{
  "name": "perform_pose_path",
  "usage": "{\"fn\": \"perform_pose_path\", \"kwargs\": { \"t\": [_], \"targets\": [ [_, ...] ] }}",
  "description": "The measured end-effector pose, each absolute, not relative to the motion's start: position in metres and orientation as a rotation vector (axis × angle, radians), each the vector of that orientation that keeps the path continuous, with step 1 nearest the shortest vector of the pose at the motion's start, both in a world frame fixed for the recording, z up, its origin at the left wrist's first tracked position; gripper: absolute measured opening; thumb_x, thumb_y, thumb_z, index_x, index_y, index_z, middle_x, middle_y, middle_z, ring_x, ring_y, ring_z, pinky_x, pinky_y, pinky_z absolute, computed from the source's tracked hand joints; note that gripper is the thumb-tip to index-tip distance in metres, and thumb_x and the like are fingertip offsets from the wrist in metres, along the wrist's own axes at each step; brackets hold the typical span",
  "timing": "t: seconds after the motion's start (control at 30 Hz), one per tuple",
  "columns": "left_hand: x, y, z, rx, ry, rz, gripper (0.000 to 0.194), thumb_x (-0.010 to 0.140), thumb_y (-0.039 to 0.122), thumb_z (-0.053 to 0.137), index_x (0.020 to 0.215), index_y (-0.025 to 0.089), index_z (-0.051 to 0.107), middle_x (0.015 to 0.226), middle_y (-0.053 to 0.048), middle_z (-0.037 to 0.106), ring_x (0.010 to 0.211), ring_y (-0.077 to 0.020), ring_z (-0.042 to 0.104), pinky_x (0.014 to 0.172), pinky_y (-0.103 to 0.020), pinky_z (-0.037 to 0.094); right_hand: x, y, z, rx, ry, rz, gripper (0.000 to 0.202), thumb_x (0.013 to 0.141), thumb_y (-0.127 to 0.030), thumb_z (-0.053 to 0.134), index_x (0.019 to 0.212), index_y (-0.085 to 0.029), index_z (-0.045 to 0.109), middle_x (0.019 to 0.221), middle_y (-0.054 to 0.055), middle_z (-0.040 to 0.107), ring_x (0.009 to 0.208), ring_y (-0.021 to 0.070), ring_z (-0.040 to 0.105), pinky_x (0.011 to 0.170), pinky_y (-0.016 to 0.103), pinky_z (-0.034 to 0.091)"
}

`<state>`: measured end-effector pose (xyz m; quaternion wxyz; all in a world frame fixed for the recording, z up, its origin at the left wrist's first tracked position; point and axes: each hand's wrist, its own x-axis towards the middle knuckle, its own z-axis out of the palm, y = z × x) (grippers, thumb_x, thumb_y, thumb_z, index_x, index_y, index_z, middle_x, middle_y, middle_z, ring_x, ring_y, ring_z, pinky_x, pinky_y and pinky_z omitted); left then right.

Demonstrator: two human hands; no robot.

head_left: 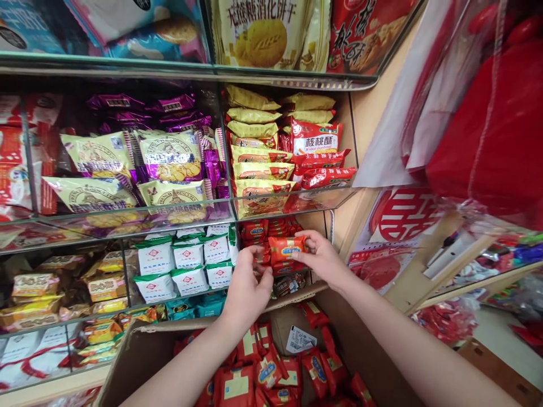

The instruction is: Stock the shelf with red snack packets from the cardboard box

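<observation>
My right hand (319, 259) pinches the right end of a small red snack packet (283, 247) with a blue and yellow label. It is held at the front of a lower shelf compartment. Close to its left, my left hand (248, 285) has its fingers curled at red packets, its fingertips partly covering what it grips. More red packets (254, 230) are stacked behind in the same compartment. Below my forearms stands an open cardboard box (139, 353) holding many loose red packets (269, 370) and a white printed slip (300, 340).
White-and-green packets (189, 256) fill the compartment to the left. A glass shelf edge (271, 204) runs just above my hands, under yellow and red walnut biscuit packs (317, 138). Red bags (487, 124) hang at the right, beside a wooden side panel (373, 121).
</observation>
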<state>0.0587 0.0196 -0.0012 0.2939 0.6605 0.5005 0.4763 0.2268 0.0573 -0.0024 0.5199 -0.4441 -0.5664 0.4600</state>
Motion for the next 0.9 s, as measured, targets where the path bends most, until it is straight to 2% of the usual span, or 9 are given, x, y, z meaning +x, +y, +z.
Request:
{"fn": "perform_pose_path", "kwargs": {
  "t": [0.07, 0.13, 0.27, 0.33, 0.43, 0.57, 0.67, 0.77, 0.9],
  "targets": [
    [0.059, 0.017, -0.001, 1.951, 1.361, 1.142, 0.016, 0.074, 0.016, 0.048, 0.09, 0.018, 0.047, 0.083, -0.002, 0.055, 0.063, -0.0104, 0.052, 0.059, -0.024, 0.044, 0.221, 0.075, -0.001, -1.13, -1.367, 0.992, 0.041, 0.06, -0.018, 0.064, 0.097, -0.018, 0.046, 0.085, 0.002, 0.062, 0.078, 0.0153, 0.059, 0.072, 0.03, 0.046],
    [0.06, 0.013, 0.0, 2.139, 1.299, 0.964, 0.011, 0.076, 0.014, 0.044, 0.084, 0.018, 0.05, 0.078, -0.001, 0.056, 0.063, -0.0112, 0.052, 0.059, -0.024, 0.043, 0.21, 0.095, 0.001, -1.214, -1.499, 0.839, 0.039, 0.062, -0.016, 0.063, 0.098, -0.018, 0.048, 0.086, 0.001, 0.062, 0.078, 0.0147, 0.059, 0.072, 0.029, 0.046],
    [0.06, 0.007, 0.003, 2.443, 1.212, 0.776, 0.017, 0.079, 0.015, 0.04, 0.085, 0.019, 0.055, 0.082, -0.003, 0.058, 0.076, -0.015, 0.055, 0.069, -0.027, 0.044, 0.177, 0.126, 0.0, -1.35, -1.714, 0.579, 0.034, 0.066, -0.018, 0.063, 0.098, -0.018, 0.052, 0.095, 0.003, 0.061, 0.087, 0.0158, 0.058, 0.08, 0.03, 0.044],
    [0.06, 0.005, 0.005, 2.501, 1.205, 0.716, 0.018, 0.08, 0.015, 0.039, 0.084, 0.019, 0.056, 0.081, -0.003, 0.059, 0.077, -0.0156, 0.056, 0.07, -0.027, 0.044, 0.162, 0.134, -0.001, -1.389, -1.734, 0.515, 0.033, 0.065, -0.016, 0.064, 0.096, -0.017, 0.054, 0.104, 0.008, 0.058, 0.099, 0.0201, 0.053, 0.086, 0.034, 0.041],
    [0.059, 0.005, 0.005, 2.516, 1.209, 0.686, 0.018, 0.08, 0.014, 0.039, 0.084, 0.019, 0.056, 0.08, -0.003, 0.059, 0.077, -0.0154, 0.056, 0.069, -0.026, 0.044, 0.148, 0.137, -0.002, -1.424, -1.804, 0.424, 0.039, 0.067, -0.012, 0.061, 0.104, -0.011, 0.052, 0.112, 0.016, 0.054, 0.109, 0.0251, 0.047, 0.093, 0.036, 0.035],
    [0.058, 0.008, 0.005, 2.536, 1.196, 0.664, 0.017, 0.079, 0.012, 0.04, 0.081, 0.019, 0.055, 0.078, -0.002, 0.06, 0.075, -0.0151, 0.056, 0.068, -0.025, 0.043, 0.141, 0.136, -0.004, -1.431, -1.949, 0.382, 0.04, 0.073, -0.009, 0.051, 0.113, -0.005, 0.048, 0.102, 0.019, 0.058, 0.098, 0.0267, 0.055, 0.086, 0.036, 0.04],
    [0.058, 0.01, 0.005, 2.57, 1.17, 0.648, 0.017, 0.079, 0.011, 0.039, 0.081, 0.018, 0.055, 0.078, -0.002, 0.061, 0.074, -0.0151, 0.056, 0.066, -0.025, 0.042, 0.141, 0.135, -0.006, -1.407, -2.012, 0.354, 0.039, 0.075, -0.014, 0.051, 0.113, -0.007, 0.051, 0.102, 0.016, 0.06, 0.097, 0.0259, 0.055, 0.086, 0.035, 0.04],
    [0.058, 0.011, 0.005, 2.585, 1.155, 0.637, 0.018, 0.079, 0.012, 0.038, 0.082, 0.019, 0.055, 0.079, -0.002, 0.062, 0.076, -0.0152, 0.057, 0.067, -0.025, 0.042, 0.142, 0.134, -0.009, -1.368, -2.023, 0.313, 0.042, 0.077, -0.024, 0.05, 0.119, -0.015, 0.05, 0.112, 0.011, 0.055, 0.109, 0.0235, 0.047, 0.093, 0.032, 0.035],
    [0.059, 0.01, 0.005, 2.599, 1.168, 0.619, 0.018, 0.08, 0.012, 0.038, 0.082, 0.019, 0.055, 0.08, -0.002, 0.062, 0.076, -0.0152, 0.058, 0.067, -0.025, 0.043, 0.144, 0.135, -0.01, -1.318, -2.074, 0.287, 0.041, 0.078, -0.025, 0.048, 0.119, -0.022, 0.052, 0.116, 0.009, 0.051, 0.114, 0.0233, 0.041, 0.097, 0.034, 0.031]
  ]
}}
